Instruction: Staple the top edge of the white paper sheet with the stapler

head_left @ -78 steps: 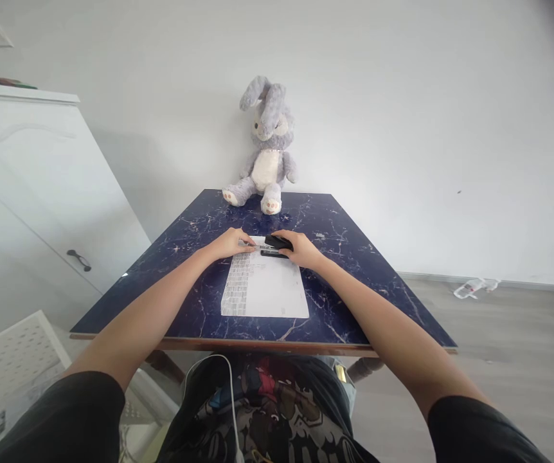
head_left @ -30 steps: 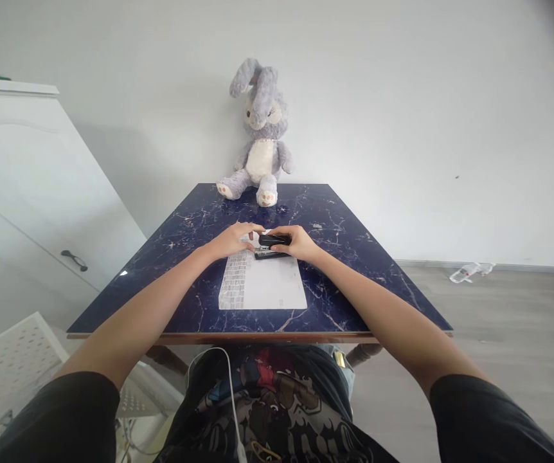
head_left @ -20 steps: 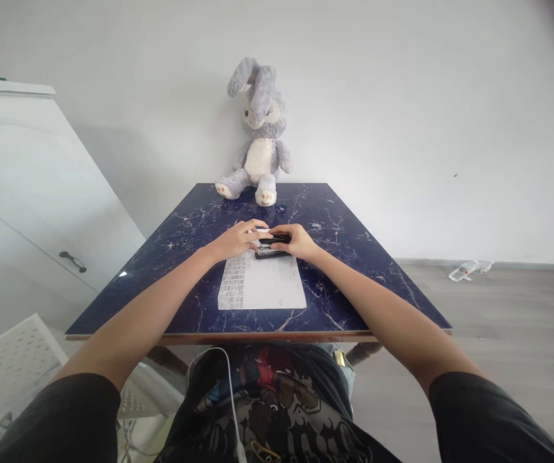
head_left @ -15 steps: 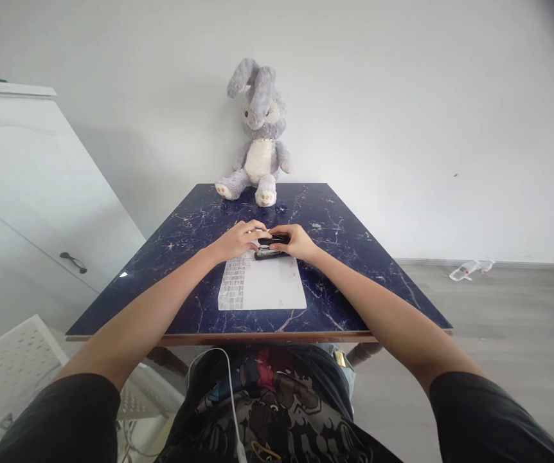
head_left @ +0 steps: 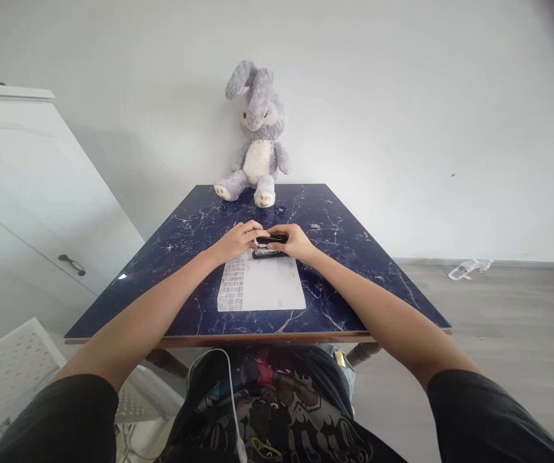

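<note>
A black stapler (head_left: 268, 254) lies sideways over the upper part of a white paper (head_left: 274, 286) with rows of dark print down its left side. My left hand (head_left: 242, 242) is at the stapler's left end, its fingers bent over the top and front of it. From the right, my right hand (head_left: 294, 243) grips the stapler's upper arm between thumb and fingers. The fingertips of both hands nearly meet above it. The paper's top edge is partly hidden behind the hands and stapler.
A grey plush rabbit (head_left: 258, 154) sits at the back of the dark blue marbled table (head_left: 344, 283), against the wall. A small pale object (head_left: 315, 226) lies right of my hands. At the left stands a white cabinet (head_left: 31, 193); a white perforated chair (head_left: 11, 366) is below.
The whole view has shifted very slightly. Both hands stay on the stapler, and no clear movement of it or the paper shows.
</note>
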The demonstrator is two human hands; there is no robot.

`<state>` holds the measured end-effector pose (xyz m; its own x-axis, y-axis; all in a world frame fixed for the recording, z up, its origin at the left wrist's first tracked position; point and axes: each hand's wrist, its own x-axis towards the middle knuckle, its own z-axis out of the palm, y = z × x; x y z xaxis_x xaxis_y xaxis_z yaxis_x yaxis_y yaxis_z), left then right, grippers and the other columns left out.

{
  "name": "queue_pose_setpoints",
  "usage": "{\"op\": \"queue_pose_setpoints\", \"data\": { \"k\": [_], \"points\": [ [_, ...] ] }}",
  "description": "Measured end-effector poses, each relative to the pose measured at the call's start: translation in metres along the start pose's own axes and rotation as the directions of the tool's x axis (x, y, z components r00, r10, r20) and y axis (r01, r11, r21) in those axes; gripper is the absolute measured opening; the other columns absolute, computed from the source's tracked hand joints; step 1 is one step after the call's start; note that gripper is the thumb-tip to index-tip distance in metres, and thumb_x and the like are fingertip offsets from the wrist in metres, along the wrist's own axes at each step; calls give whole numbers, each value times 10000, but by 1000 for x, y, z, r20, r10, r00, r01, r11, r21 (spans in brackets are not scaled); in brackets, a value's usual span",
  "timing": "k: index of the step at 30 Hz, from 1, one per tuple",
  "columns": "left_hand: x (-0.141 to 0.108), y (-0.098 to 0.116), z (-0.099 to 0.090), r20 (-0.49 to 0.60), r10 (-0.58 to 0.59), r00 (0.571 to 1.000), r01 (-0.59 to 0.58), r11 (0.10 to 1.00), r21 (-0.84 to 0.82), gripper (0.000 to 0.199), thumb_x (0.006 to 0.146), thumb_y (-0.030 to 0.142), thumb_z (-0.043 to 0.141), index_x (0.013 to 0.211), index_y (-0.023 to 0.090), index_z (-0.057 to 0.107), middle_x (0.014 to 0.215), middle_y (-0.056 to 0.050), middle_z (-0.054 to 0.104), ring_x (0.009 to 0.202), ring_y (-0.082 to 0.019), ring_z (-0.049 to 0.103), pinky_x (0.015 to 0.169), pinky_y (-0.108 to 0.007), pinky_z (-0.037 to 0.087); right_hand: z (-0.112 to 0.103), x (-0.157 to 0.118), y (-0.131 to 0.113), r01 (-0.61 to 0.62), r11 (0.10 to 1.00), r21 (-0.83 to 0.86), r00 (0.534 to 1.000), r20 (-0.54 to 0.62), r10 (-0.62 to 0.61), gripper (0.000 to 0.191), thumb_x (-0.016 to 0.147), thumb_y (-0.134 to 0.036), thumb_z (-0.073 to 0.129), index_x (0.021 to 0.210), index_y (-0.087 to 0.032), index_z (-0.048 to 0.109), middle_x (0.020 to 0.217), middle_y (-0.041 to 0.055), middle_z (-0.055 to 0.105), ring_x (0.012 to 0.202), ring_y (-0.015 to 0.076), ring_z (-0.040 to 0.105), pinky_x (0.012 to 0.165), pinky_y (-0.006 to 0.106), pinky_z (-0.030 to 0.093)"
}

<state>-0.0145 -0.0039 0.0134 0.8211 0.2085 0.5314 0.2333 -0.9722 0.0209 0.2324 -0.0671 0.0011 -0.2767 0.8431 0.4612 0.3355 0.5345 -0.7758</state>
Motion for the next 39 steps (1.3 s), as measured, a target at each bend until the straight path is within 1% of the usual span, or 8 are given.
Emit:
{"op": "queue_pose_setpoints", "data": {
  "k": [5,10,13,16,22,30,34,39],
  "points": [
    [4,3,-1,7,-41,999,41,999,13,346,1045,310,609,1388,276,575,1289,-100,627,1097,-265,649,987,-416,459,-10,3,-5,0,1000,-24,1000,-12,0,367,736,-329,856,1060,-168,795,1035,77,811,987,277,770,953,401,591],
    [11,16,-2,-97,-273,957,268,961,-64,505,1053,404,582,1513,245,446,1370,-137,586,1162,-293,630,1043,-459,480,-43,7,-6,-133,991,-3,962,-241,128,423,752,-377,828,1112,-161,778,1092,109,814,1017,295,775,942,417,602],
    [12,20,7,1,-235,972,234,970,-60,320,1092,389,472,1318,221,624,1347,-126,628,1250,-296,601,1101,-472,450,-66,7,1,-189,966,-178,937,-328,123,390,747,-341,819,1092,-160,795,1056,114,819,1013,302,775,973,438,592],
    [11,22,21,193,-178,965,195,978,-73,367,1097,424,439,1298,227,675,1461,-123,609,1363,-293,551,1181,-478,383,-84,5,11,-270,905,-330,925,-349,149,386,758,-288,798,1122,-161,804,1036,109,822,1041,313,772,1008,461,581],
    [10,28,21,495,-243,834,275,961,9,553,1098,554,359,1583,320,487,1696,-66,404,1535,-307,379,1241,-491,267,-104,1,32,-305,850,-429,951,-190,245,443,744,-220,788,1185,-188,814,1171,69,810,1148,311,750,1115,454,538],
    [11,32,7,456,-268,849,253,963,94,593,1058,618,424,1581,351,511,1471,-129,580,1317,-351,553,1138,-490,362,-97,2,31,-214,911,-353,967,56,248,532,743,-343,815,1257,-206,795,1230,44,792,1164,324,743,1112,458,546],
    [8,32,14,512,-182,839,228,973,-28,565,1097,527,355,1644,393,388,1745,-39,296,1580,-331,292,1267,-536,207,-86,4,22,-157,924,-349,971,115,208,541,736,-384,815,1248,-211,800,1246,49,786,1184,333,736,1133,472,532],
    [10,32,20,562,-167,810,267,958,-101,591,1103,523,317,1685,437,255,1790,47,91,1654,-308,80,1304,-599,35,-82,4,19,-117,931,-345,974,145,176,512,740,-382,803,1223,-214,810,1238,59,786,1167,340,737,1119,480,537]
  ]
}}
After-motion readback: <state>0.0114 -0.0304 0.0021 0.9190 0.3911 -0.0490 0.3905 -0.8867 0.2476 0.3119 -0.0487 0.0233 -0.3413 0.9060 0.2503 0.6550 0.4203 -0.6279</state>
